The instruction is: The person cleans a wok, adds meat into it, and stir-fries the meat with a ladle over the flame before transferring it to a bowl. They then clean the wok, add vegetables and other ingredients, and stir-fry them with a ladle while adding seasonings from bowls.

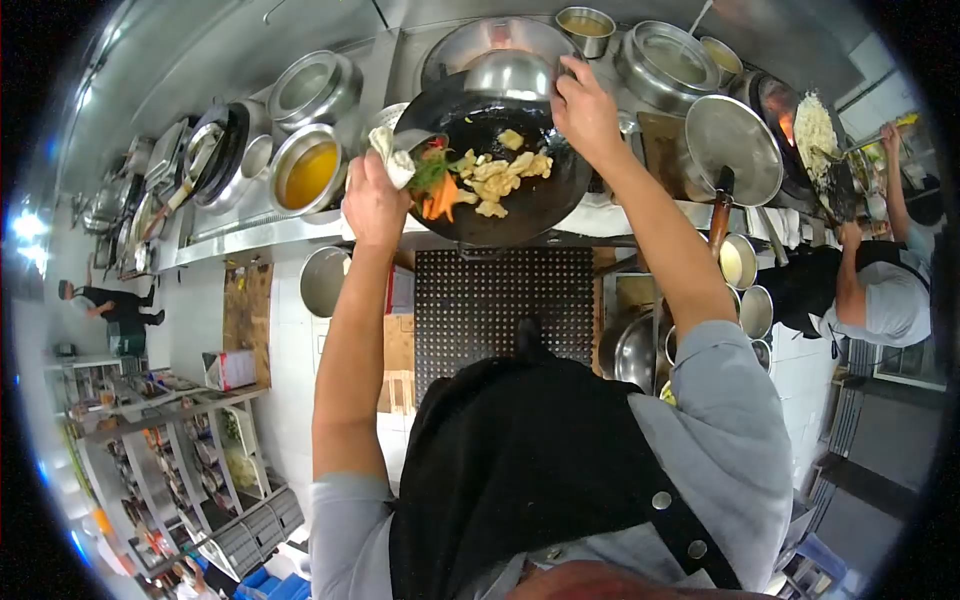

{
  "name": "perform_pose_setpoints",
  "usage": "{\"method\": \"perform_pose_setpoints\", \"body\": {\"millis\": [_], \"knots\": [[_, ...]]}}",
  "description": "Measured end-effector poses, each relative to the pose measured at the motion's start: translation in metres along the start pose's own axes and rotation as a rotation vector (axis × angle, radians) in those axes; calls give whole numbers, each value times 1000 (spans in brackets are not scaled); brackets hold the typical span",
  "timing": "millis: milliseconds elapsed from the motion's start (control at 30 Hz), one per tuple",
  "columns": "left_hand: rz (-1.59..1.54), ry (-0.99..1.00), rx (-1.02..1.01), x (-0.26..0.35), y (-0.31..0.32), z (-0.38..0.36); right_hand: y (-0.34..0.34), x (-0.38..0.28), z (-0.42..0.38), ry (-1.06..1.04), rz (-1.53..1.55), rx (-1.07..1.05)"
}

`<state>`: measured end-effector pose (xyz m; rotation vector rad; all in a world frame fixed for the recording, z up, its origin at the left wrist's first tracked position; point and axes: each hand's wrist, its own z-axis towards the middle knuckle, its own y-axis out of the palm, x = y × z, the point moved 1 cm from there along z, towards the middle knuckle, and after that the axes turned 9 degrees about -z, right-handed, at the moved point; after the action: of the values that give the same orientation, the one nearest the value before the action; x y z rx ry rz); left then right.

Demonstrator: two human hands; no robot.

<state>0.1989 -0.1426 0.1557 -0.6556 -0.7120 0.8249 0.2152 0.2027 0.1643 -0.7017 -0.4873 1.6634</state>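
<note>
The left hand grips a white cloth on the rim of the big black round wok, holding pale food and carrots over the stove, while the right hand closes around a shiny metal ladle above it, so the cooking looks midway and wants a steady stir.

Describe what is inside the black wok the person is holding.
The black wok holds pale food pieces and, by the left hand, orange and green vegetable strips. The white cloth and that hand cover part of the rim.
</note>
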Motion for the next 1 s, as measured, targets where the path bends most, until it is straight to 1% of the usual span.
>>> {"method": "perform_pose_setpoints", "body": {"millis": [33, 100, 167, 233, 267, 300, 333, 367, 400, 433, 500, 533, 567, 633, 700, 733, 767, 800, 833, 867, 900, 933, 967, 1000], "knots": [[-2, 2, 1, 3, 4, 10, -5, 3, -7, -4, 31, -12], [10, 196, 78, 9, 9, 33, -1, 25, -36, -43, 4, -40], [25, 193, 78, 15, 5, 59, 11, 48, -71, -61, -85, -317], [51, 241, 160, 16, -2, 85, 6, 57, -89, -21, -77, -316], [44, 247, 178, 16, -8, 96, 8, 61, -93, 18, -69, -316], [37, 252, 196, 16, -16, 107, 6, 60, -89, 14, -66, -319], [24, 338, 277, 16, -23, 117, -4, 54, -78, 16, 1, -182], [46, 365, 317, 16, -30, 122, -13, 49, -69, 22, 67, -47], [18, 390, 357, 18, -37, 123, -23, 41, -59, 10, 88, 4], [-11, 414, 402, 19, -40, 122, -26, 31, -57, 11, 87, -4], [-39, 421, 440, 13, -35, 101, -32, 14, -53, -60, 150, -44], [-38, 396, 336, 1, -19, 79, -24, 16, -60, -200, 85, -79], [-33, 369, 233, -13, 0, 54, -8, 24, -73, -289, 61, -197], [18, 356, -80, -53, 56, -2, 15, 34, -99, -347, -57, -552], [-64, -79, -115, -57, 69, -30, 17, 27, -101, -185, 9, -543], [-119, -242, 50, -47, 65, -20, 19, 22, -95, -102, 32, -464], [-173, -411, 206, -43, 57, -19, 20, 14, -84, 10, 38, -299], [-345, -653, 181, -56, 54, -19, 36, 22, -80, 86, 16, -234], [-454, -820, 273, -61, 47, -19, 43, 16, -69, 157, -1, -176], [-711, -799, 323, -65, 35, -27, 49, 7, -67, 444, 261, -278], [-963, -754, 381, -71, 22, -35, 41, -20, -55, 729, 520, -390], [-1057, -792, 309, -75, 5, -45, 56, -35, -57, 755, 568, -409], [-1128, -883, 191, -68, -25, -57, 62, -63, -59, 699, 602, -455], [-1061, -888, 109, -52, -69, -62, 66, -101, -69, 719, 786, -506]]}}
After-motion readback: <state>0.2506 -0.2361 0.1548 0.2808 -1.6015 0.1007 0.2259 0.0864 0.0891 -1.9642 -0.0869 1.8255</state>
